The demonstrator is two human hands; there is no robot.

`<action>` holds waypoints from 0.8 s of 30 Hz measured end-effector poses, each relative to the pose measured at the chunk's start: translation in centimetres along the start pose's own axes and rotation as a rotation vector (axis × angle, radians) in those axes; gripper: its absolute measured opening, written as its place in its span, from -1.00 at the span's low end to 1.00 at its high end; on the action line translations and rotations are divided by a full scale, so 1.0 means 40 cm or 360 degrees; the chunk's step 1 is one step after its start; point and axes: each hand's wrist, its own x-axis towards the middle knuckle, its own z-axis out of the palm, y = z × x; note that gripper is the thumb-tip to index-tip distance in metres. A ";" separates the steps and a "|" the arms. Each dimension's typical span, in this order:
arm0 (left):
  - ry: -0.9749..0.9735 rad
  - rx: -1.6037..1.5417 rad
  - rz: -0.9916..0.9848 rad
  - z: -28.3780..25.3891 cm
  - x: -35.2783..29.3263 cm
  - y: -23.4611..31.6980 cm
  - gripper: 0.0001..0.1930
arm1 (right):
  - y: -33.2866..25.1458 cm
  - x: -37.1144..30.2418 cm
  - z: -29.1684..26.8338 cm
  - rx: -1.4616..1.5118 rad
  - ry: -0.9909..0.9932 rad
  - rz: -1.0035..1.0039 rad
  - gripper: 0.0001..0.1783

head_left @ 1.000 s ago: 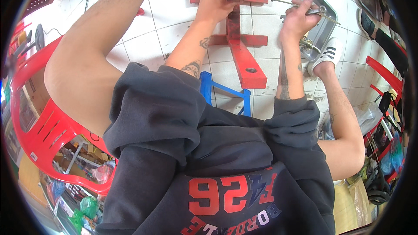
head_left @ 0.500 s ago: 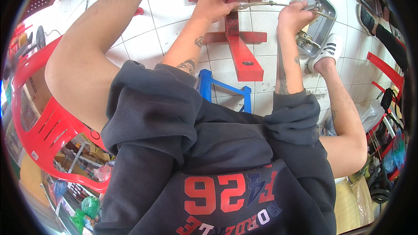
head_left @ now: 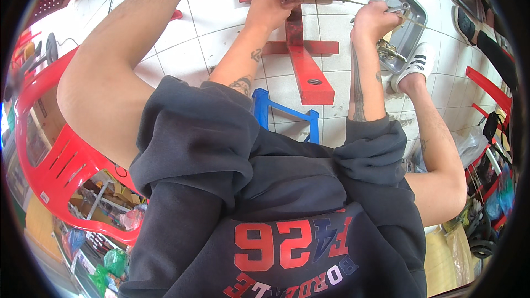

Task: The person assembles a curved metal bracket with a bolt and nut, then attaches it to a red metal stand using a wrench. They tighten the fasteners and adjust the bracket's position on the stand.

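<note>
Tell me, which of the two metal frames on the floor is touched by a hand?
The red frame: the left hand rests on its upper part. The blue frame lies nearer the person's body, and no hand touches it.

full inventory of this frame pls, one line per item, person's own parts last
metal stand: 1, red, cross-shaped, on the tiled floor at top centre
thin rod: 1, brass-coloured metal, spans between both hands across the stand's top
metal tray: 1, grey, on the floor at top right, small metal parts inside
stool frame: 1, blue, under the person, centre
plastic chair: 1, red, left edge
tiled floor: white, dark grout
hoodie: 1, dark navy, red print, lower centre
sneaker: 1, white with dark stripes, beside the tray
left hand: ring on a finger, gripping the rod at the stand
right hand: closed on the rod near the tray
</note>
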 end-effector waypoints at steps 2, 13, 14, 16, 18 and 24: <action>0.0048 -0.0018 -0.0023 0.003 -0.002 -0.021 -0.57 | -0.027 -0.007 0.008 0.0008 -0.0064 -0.0050 -0.61; 0.0042 -0.0407 -0.0058 0.032 0.001 -0.020 -0.71 | -0.090 -0.027 -0.010 0.0024 -0.0089 -0.0326 -0.64; 0.0065 -0.0614 -0.0093 0.025 -0.009 -0.028 -0.71 | -0.076 -0.025 0.004 -0.0033 -0.0154 -0.0377 -0.65; 0.0056 -0.0576 -0.0104 0.014 -0.011 -0.011 -0.71 | -0.080 -0.030 0.001 -0.0085 -0.0156 -0.0447 -0.66; 0.0029 -0.0034 -0.0093 0.003 -0.006 0.010 -0.70 | -0.081 -0.027 -0.003 -0.0103 -0.0114 -0.0476 -0.66; 0.0130 -0.0387 -0.0210 0.022 -0.008 -0.039 -0.76 | -0.124 -0.031 -0.020 -0.0022 -0.0278 -0.0244 -0.64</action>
